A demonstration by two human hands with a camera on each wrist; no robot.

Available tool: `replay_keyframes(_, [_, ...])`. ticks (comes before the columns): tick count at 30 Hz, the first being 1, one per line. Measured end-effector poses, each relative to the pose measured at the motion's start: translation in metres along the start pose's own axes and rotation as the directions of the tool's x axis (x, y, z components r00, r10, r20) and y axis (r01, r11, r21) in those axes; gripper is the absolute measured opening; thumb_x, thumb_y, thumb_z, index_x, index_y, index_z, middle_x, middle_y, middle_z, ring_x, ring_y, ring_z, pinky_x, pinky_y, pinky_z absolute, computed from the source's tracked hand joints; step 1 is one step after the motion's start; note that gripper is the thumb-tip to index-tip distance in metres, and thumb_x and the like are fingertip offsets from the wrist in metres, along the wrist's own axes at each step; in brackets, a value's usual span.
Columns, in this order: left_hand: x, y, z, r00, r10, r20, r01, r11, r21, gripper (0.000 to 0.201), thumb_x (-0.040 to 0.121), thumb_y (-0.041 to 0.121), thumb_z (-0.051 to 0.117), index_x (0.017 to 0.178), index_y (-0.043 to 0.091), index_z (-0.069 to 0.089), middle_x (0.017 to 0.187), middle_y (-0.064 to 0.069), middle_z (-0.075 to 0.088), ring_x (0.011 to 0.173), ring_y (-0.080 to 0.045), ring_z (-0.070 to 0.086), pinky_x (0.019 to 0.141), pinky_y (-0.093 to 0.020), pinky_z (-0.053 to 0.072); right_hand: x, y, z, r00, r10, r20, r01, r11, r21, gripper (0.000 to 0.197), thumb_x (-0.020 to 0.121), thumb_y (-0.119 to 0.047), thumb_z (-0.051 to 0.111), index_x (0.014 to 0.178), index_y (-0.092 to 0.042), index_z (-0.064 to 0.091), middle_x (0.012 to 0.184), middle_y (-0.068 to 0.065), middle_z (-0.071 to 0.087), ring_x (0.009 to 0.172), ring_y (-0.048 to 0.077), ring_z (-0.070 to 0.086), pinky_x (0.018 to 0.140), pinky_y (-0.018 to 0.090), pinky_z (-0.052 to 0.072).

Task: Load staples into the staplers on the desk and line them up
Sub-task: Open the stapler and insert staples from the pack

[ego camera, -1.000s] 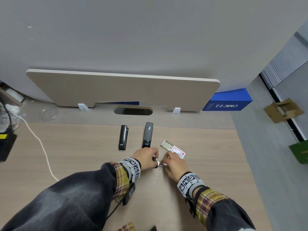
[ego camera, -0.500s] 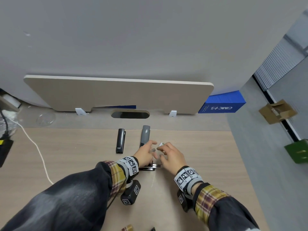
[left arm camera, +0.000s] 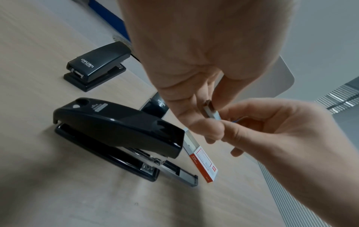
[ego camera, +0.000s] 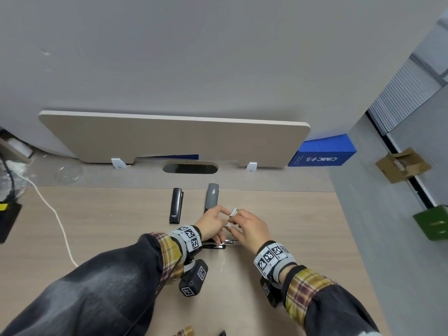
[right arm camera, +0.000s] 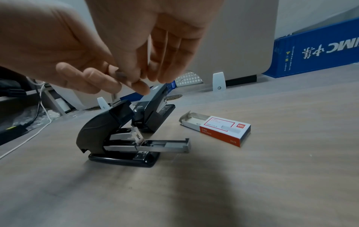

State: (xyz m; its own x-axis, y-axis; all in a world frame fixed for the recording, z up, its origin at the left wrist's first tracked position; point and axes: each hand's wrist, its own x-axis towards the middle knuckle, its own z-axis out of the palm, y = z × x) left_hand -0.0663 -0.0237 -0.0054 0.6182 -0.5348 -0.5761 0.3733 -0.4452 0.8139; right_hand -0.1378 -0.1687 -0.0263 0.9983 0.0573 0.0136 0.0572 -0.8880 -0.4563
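Head view shows my left hand (ego camera: 213, 221) and right hand (ego camera: 249, 226) pinching one strip of staples (left arm camera: 211, 112) between them, above the open stapler (right arm camera: 116, 135) with its tray (right arm camera: 167, 146) slid out. If I twist, the strip may snap and scatter.

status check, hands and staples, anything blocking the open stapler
Left hand and right hand both pinch a staple strip above the desk. Open stapler tray out, unloaded. Staple box beside it, not blocking.
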Motion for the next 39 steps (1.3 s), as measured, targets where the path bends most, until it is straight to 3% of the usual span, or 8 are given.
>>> replay_keyframes(4, [0.001,-0.003,0.004,0.999,0.028,0.025,-0.030,0.998,0.061,0.021,0.097,0.004,0.038,0.115,0.014,0.044,0.068,-0.012,0.054,0.043,-0.017,0.057,0.038,-0.025,0.048,-0.003,-0.002,0.002,1.000,-0.019,-0.010,0.019,1.000,0.001,0.017,0.086,-0.030,0.059,0.100,-0.024,0.065,0.097,-0.005,0.060,0.091,0.016,0.058,0.063,0.029,0.046])
replay_keyframes(7, [0.003,-0.007,0.003,0.999,0.049,-0.015,-0.046,0.991,0.127,0.023,0.093,0.009,0.046,0.112,0.020,0.046,0.069,-0.015,0.059,0.048,-0.021,0.055,0.041,-0.025,0.046,-0.003,0.001,0.003,1.000,0.015,-0.027,-0.015,1.000,0.012,0.010,0.086,-0.028,0.062,0.091,-0.021,0.066,0.091,-0.004,0.063,0.088,0.018,0.059,0.063,0.030,0.046])
replay_keyframes(11, [0.004,-0.017,-0.012,0.972,0.137,-0.190,-0.062,0.933,0.356,0.024,0.084,0.011,0.050,0.100,0.028,0.057,0.080,0.001,0.065,0.072,-0.018,0.060,0.071,-0.032,0.052,-0.008,0.018,0.007,0.982,0.151,0.116,-0.139,0.984,-0.109,0.014,0.088,-0.033,0.057,0.095,-0.022,0.064,0.098,-0.005,0.064,0.098,0.018,0.056,0.071,0.032,0.045])
replay_keyframes(13, [0.003,-0.024,-0.018,0.975,0.112,-0.192,-0.023,0.910,0.415,0.024,0.082,0.012,0.046,0.089,0.030,0.060,0.081,0.001,0.064,0.072,-0.021,0.062,0.071,-0.032,0.053,-0.011,0.021,0.012,0.966,0.180,0.187,-0.153,0.977,-0.150,0.016,0.089,-0.035,0.055,0.094,-0.022,0.063,0.100,-0.003,0.063,0.101,0.019,0.054,0.073,0.032,0.045])
replay_keyframes(16, [-0.001,-0.029,-0.022,0.994,0.049,-0.100,0.007,0.869,0.495,0.025,0.075,0.009,0.051,0.080,0.031,0.060,0.083,0.005,0.063,0.084,-0.021,0.064,0.082,-0.034,0.053,-0.012,0.018,0.023,0.955,0.159,0.250,-0.114,0.976,-0.185,0.016,0.088,-0.030,0.054,0.096,-0.020,0.063,0.102,-0.002,0.061,0.104,0.021,0.054,0.072,0.032,0.044])
replay_keyframes(22, [-0.007,-0.030,-0.024,0.997,0.080,-0.022,-0.047,0.764,0.644,0.027,0.071,0.010,0.057,0.094,0.020,0.068,0.098,0.001,0.068,0.092,-0.017,0.063,0.081,-0.027,0.051,-0.006,0.015,0.044,0.954,0.130,0.268,-0.087,0.982,-0.165,0.017,0.086,-0.026,0.055,0.098,-0.019,0.064,0.105,0.001,0.058,0.104,0.024,0.053,0.074,0.035,0.045])
replay_keyframes(31, [-0.006,-0.029,-0.025,0.997,0.068,-0.024,-0.038,0.776,0.630,0.026,0.070,0.011,0.059,0.093,0.021,0.067,0.096,0.001,0.068,0.090,-0.017,0.063,0.079,-0.027,0.051,-0.009,0.017,0.053,0.965,0.113,0.236,-0.080,0.986,-0.148,0.014,0.084,-0.027,0.057,0.093,-0.019,0.065,0.099,0.001,0.059,0.099,0.024,0.055,0.072,0.037,0.047])
replay_keyframes(39, [-0.006,-0.030,-0.027,0.998,0.065,-0.021,-0.038,0.785,0.618,0.027,0.069,0.008,0.059,0.091,0.020,0.068,0.095,0.000,0.068,0.089,-0.018,0.064,0.079,-0.029,0.052,-0.016,0.022,0.050,0.968,0.123,0.219,-0.091,0.984,-0.151,0.021,0.086,-0.029,0.055,0.105,-0.023,0.061,0.106,-0.002,0.056,0.104,0.021,0.051,0.074,0.034,0.045])
